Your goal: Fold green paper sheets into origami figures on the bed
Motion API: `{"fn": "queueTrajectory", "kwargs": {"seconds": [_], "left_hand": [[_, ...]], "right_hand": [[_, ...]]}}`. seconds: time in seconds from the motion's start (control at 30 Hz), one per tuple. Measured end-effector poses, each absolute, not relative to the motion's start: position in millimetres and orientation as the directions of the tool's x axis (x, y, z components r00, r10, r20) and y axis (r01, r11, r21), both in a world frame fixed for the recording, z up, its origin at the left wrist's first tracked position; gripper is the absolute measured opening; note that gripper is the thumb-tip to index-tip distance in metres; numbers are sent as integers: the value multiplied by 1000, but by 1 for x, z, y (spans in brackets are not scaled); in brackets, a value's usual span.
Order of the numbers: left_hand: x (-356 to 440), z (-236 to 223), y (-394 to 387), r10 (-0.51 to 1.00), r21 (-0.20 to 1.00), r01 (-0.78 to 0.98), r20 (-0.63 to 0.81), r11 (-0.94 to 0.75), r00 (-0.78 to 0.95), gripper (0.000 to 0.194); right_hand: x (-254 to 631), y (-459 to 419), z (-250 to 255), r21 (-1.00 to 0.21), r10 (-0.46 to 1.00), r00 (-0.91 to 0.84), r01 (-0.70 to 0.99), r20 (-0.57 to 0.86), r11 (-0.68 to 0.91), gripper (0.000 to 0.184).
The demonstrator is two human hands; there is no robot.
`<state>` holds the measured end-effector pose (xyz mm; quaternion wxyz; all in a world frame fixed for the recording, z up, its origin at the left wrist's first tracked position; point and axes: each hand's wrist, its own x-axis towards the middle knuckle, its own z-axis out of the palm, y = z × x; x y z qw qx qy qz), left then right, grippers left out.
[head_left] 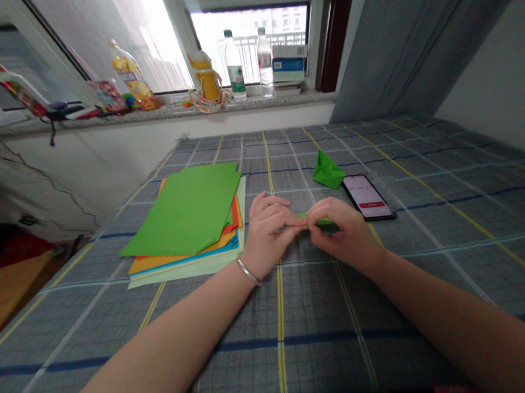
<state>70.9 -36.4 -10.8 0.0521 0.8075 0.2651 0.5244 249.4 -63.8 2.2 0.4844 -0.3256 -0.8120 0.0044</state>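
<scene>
Two bare hands met over a plaid cloth point(317, 359), pinching a small piece of green paper point(324, 222) between them. The left hand point(268, 229), with a silver bangle point(249, 272) at its wrist, had its grip nearly closed, thumb and forefinger together at the paper's near left end. The right hand point(347, 233) curled in from the other side, its grip also closed to a pinch, thumb and fingertip on the paper right beside the left fingertips. Most of the piece was hidden by the fingers, so its exact shape could not be told. Just beyond the right hand sat a folded green paper shape point(327, 172) with a pointed top, beside a phone point(369, 199) with a lit screen. To the left lay a green sheet point(192, 207) on top of a stack of coloured paper point(182, 271). On the windowsill point(168, 112) behind stood two clear bottles point(236, 73). Handling so small a piece well seemed to call for light, even pressure: one pinch steadying the paper while the other lined up its edges, then pressed outward along the crease. Squeezing hard or pulling the hands apart could have torn or skewed such thin layers.
</scene>
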Motion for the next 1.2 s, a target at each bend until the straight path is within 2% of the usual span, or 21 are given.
{"fn": "queueTrajectory", "kwargs": {"seconds": [0.17, 0.37, 0.63, 0.8, 1.2], "left_hand": [[71, -8, -38, 498, 364, 387, 799, -847, 337, 5], [70, -6, -39, 489, 362, 380, 809, -851, 326, 7], [66, -4, -36, 431, 280, 406, 831, -870, 352, 8], [65, -4, -36, 465, 292, 442, 809, -848, 359, 9], [64, -4, -36, 428, 268, 418, 831, -868, 356, 7]], "right_hand": [[250, -66, 3, -328, 545, -317, 536, 776, 778, 20], [250, -67, 5, -353, 553, -308, 516, 774, 781, 15], [250, -68, 6, -312, 552, -338, 556, 762, 770, 15], [250, -68, 4, -298, 550, -337, 572, 764, 764, 17], [250, -67, 3, -243, 522, -356, 595, 775, 766, 13]]}}
